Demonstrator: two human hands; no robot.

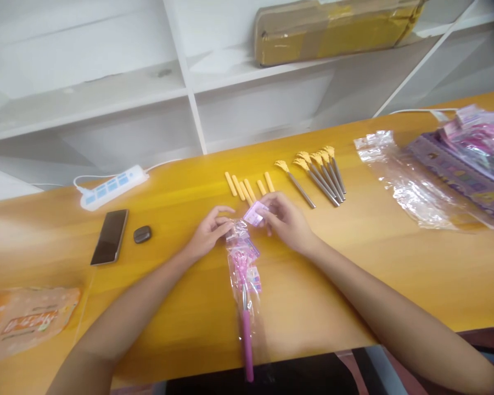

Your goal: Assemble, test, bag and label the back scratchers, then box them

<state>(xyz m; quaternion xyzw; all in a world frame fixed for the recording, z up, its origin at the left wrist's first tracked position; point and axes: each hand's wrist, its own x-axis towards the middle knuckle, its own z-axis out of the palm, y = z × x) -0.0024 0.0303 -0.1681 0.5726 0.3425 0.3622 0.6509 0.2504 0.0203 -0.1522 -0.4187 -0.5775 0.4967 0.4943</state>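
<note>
A pink back scratcher [247,340] with a metal rod lies inside a clear plastic bag [233,274], its claw end pointing away from me. Small printed cards [254,278] show in the bag beside the claw. My left hand [208,235] pinches the bag's top edge between thumb and curled fingers. Just right of that edge, my right hand [286,222] grips a small purple card [254,214] by its right side. Beyond my hands lie several loose yellow handle tubes [247,190]. Several yellow claw heads on metal rods [319,170] rest to their right.
Flat clear bags [411,181] lie at right beside a purple printed package [456,170] heaped with pink items. A power strip [114,188], phone [110,237], black mouse [142,234] and orange packet [33,318] are at left. White shelving [197,120] holds a taped carton [333,33].
</note>
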